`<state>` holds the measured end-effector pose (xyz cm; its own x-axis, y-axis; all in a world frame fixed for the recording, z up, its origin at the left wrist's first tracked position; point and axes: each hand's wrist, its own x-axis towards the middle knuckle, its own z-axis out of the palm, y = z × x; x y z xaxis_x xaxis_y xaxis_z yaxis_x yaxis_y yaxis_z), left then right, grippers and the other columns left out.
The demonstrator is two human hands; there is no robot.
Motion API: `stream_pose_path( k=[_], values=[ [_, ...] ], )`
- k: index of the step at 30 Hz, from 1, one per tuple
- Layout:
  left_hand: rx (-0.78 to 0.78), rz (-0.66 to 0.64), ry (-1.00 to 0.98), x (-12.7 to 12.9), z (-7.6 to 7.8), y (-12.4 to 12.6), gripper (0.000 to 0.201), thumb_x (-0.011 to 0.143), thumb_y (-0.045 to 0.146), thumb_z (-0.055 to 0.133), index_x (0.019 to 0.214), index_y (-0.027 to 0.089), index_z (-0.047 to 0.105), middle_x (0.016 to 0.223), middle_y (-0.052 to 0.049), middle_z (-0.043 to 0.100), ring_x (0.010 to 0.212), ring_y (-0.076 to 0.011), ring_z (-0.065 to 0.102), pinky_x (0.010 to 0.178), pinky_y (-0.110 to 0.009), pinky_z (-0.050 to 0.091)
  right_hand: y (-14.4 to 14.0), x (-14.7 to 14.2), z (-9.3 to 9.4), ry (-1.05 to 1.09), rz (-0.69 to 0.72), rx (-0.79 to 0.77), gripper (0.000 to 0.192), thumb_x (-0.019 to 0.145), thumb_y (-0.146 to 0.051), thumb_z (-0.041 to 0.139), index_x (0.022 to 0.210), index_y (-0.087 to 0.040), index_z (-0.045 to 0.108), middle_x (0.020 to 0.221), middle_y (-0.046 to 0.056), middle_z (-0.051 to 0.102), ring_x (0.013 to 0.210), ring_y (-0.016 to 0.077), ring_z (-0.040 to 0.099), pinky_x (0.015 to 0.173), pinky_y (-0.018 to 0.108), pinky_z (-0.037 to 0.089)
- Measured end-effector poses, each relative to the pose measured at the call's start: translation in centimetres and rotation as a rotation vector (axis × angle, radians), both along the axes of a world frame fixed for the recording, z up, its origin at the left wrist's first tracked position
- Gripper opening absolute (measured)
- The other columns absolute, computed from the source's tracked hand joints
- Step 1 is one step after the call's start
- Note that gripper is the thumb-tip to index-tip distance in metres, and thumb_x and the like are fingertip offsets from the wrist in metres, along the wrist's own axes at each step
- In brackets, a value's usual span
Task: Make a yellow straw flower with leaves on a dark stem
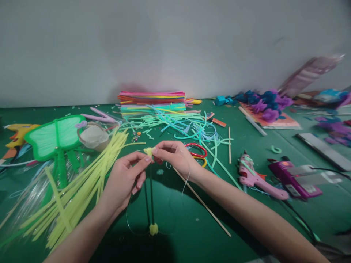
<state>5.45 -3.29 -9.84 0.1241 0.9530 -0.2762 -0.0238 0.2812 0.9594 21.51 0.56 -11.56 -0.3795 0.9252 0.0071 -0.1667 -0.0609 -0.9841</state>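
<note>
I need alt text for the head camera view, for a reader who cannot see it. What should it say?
Two bare hands, the left hand and the right hand, pinch a small yellow fuzzy ball on a thin dark stem above a green table. Pale yellow pipe cleaners lie to the left, two glue guns to the right.

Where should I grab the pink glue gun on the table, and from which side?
Grip the pink glue gun by its long handle, which lies flat and points right toward the purple glue gun. Come from above and the near side: that stretch looks bare, while green strips lie across the body at the nozzle end.
</note>
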Motion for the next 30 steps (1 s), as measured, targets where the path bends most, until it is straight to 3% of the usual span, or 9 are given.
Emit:
stream_pose_path(
  k=[8,12,14,17,20,25,27,30],
  values=[
    [0.008,0.018,-0.007,-0.2,-0.4,0.2,0.022,0.076,0.038,0.07,0.076,0.017,0.061,0.035,0.009,0.041,0.028,-0.0035,0.029,0.028,-0.012,0.019,0.3,0.2,-0.2,-0.01,0.029,-0.032,0.027,0.077,-0.042,0.069,0.077,-0.015,0.068,0.069,0.0,0.064,0.062,0.0092,0.055,0.063,0.024,0.045],
    [-0.025,0.041,0.011,-0.7,-1.0,0.5,0.026,0.077,0.041,0.068,0.078,0.017,0.06,0.035,0.009,0.041,0.029,-0.0042,0.029,0.029,-0.012,0.019,1.0,1.0,-0.3,-0.016,0.122,-0.095,0.029,0.08,-0.041,0.068,0.092,-0.015,0.069,0.085,0.005,0.069,0.074,0.012,0.062,0.07,0.027,0.051],
    [-0.049,0.009,0.002,-0.9,-1.3,0.6,0.025,0.08,0.041,0.065,0.079,0.017,0.058,0.038,0.008,0.043,0.032,-0.0049,0.031,0.03,-0.012,0.021,1.2,1.4,-0.2,-0.089,0.112,0.005,0.031,0.081,-0.036,0.068,0.105,-0.018,0.066,0.101,0.006,0.068,0.085,0.0135,0.063,0.077,0.029,0.052],
    [-0.057,-0.062,-0.054,-1.2,-1.5,0.6,0.024,0.083,0.041,0.062,0.079,0.017,0.057,0.043,0.008,0.044,0.036,-0.0046,0.033,0.034,-0.012,0.021,1.1,1.6,0.4,-0.27,0.086,0.311,0.037,0.083,-0.031,0.066,0.119,-0.025,0.06,0.124,0.007,0.059,0.109,0.0172,0.057,0.091,0.036,0.048],
    [-0.109,-0.138,-0.192,-1.2,-1.5,0.4,0.023,0.084,0.039,0.063,0.078,0.017,0.057,0.052,0.007,0.042,0.04,-0.003,0.034,0.036,-0.011,0.021,0.7,1.6,1.2,-0.413,0.046,0.516,0.02,0.086,-0.027,0.064,0.105,-0.022,0.067,0.124,0.007,0.056,0.12,0.0185,0.05,0.101,0.042,0.04],
    [-0.208,-0.231,-0.398,-0.9,-1.5,0.0,0.02,0.085,0.036,0.065,0.083,0.017,0.058,0.064,0.004,0.048,0.047,-0.0027,0.041,0.04,-0.012,0.028,0.5,2.0,2.3,-0.333,0.102,0.485,0.014,0.085,-0.031,0.064,0.092,-0.018,0.064,0.112,0.006,0.062,0.108,0.0159,0.056,0.094,0.034,0.044],
    [-0.205,-0.224,-0.408,-0.8,-1.5,-0.1,0.018,0.084,0.034,0.066,0.083,0.017,0.059,0.069,0.003,0.052,0.048,-0.0026,0.044,0.04,-0.011,0.032,0.4,2.0,2.6,-0.288,0.138,0.407,0.018,0.084,-0.034,0.065,0.089,-0.017,0.061,0.092,0.003,0.065,0.089,0.0133,0.061,0.08,0.029,0.048],
    [-0.19,-0.216,-0.39,-0.8,-1.5,-0.2,0.018,0.083,0.032,0.068,0.082,0.015,0.061,0.074,0.001,0.057,0.048,-0.0023,0.046,0.039,-0.011,0.037,0.2,1.9,2.9,-0.266,0.095,0.285,0.024,0.08,-0.039,0.069,0.084,-0.017,0.061,0.071,-0.002,0.06,0.063,0.0095,0.056,0.06,0.023,0.046]
  ],
)
